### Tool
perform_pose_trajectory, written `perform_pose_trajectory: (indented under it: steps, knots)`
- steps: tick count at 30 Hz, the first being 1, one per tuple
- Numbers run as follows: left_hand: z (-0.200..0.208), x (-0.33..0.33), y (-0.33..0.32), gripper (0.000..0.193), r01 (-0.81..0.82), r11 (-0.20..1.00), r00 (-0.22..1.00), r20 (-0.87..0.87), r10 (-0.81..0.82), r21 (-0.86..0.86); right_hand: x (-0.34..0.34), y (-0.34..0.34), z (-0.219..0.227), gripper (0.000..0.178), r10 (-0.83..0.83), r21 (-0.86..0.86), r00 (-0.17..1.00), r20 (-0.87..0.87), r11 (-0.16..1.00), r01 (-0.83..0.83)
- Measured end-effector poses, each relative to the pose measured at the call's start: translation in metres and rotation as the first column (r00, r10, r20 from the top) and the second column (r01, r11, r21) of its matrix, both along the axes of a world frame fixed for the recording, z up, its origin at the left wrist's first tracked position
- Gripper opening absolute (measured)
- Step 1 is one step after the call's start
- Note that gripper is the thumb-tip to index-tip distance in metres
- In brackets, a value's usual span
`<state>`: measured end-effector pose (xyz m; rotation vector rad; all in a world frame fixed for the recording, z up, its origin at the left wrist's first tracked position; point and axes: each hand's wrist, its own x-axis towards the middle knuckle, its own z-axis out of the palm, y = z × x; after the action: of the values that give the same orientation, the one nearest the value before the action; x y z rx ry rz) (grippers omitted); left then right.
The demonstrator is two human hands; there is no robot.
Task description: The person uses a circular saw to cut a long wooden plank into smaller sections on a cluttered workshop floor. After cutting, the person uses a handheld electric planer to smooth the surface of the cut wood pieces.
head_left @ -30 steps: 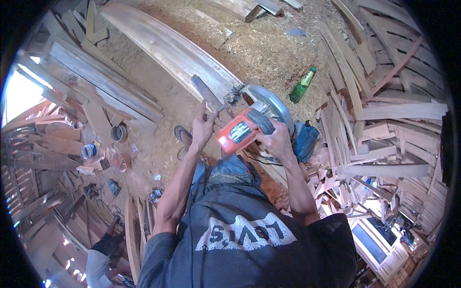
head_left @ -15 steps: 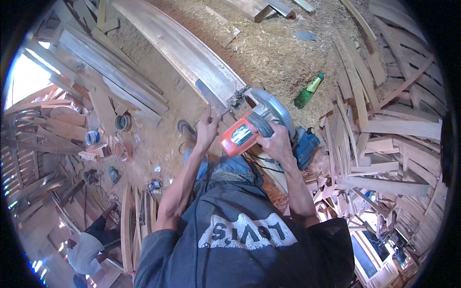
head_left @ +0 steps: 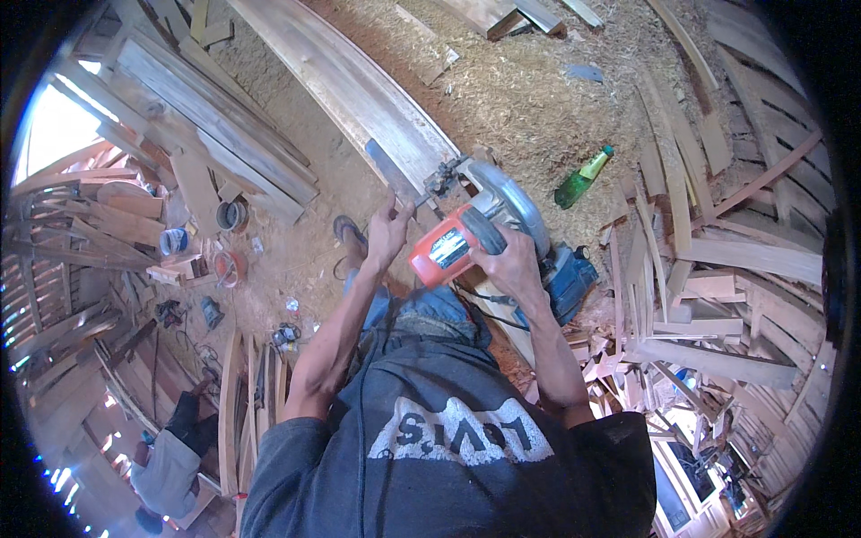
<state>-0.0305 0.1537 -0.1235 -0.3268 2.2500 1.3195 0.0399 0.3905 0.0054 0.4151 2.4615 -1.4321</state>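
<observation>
An orange-and-silver circular saw (head_left: 437, 251) stands over a long plank (head_left: 363, 90) that runs from the far left toward me. My right hand (head_left: 513, 265) is wrapped round its dark rear handle. At the saw's front left, my left hand (head_left: 391, 231) has its fingers closed on a thin metal rod beside a flat grey bar (head_left: 393, 167), which looks like the saw's edge guide. The bar lies along the plank's left edge. The saw's blade and its contact with the wood are hidden.
A green bottle (head_left: 581, 179) lies on the sawdust at right. Boards (head_left: 206, 121) are stacked at left, near an orange bucket (head_left: 230, 268). More timber (head_left: 744, 255) crowds the right side. Another person (head_left: 166, 468) is low at the left. A dark cord loops beneath the saw.
My left fingers have shifted slightly up and right along the rod. The saw, plank and right-hand grip stay much the same; the whole view has shifted slightly.
</observation>
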Motion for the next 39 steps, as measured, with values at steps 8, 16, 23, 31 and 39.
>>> perform_pose_trajectory:
  steps: [8, 16, 23, 31, 39]
  knots:
    - [0.001, -0.017, 0.003, 0.070, -0.045, 0.996, 0.999, -0.019, 0.044, -0.082, -0.014, -0.004, -0.005, 0.028, 0.017, 0.017, 1.000, -0.026, 1.000, -0.016]
    - [-0.020, -0.044, -0.002, 0.061, -0.062, 0.995, 0.994, -0.096, 0.055, -0.078, -0.034, -0.014, -0.010, 0.028, 0.013, 0.010, 0.998, -0.056, 1.000, -0.013]
    - [0.005, -0.048, 0.009, 0.049, -0.169, 0.982, 0.969, -0.166, 0.180, 0.080, -0.024, -0.013, -0.032, 0.023, -0.006, -0.094, 0.992, -0.123, 0.996, -0.005]
    - [-0.004, -0.060, -0.002, 0.055, -0.134, 0.991, 0.984, -0.120, 0.132, -0.008, -0.027, -0.014, -0.050, 0.026, 0.009, -0.117, 0.988, -0.154, 0.993, -0.027]
    - [-0.026, -0.088, -0.016, 0.058, -0.136, 0.989, 0.970, -0.212, 0.122, -0.055, -0.055, -0.028, -0.054, 0.025, -0.002, -0.110, 0.978, -0.210, 0.994, -0.022]
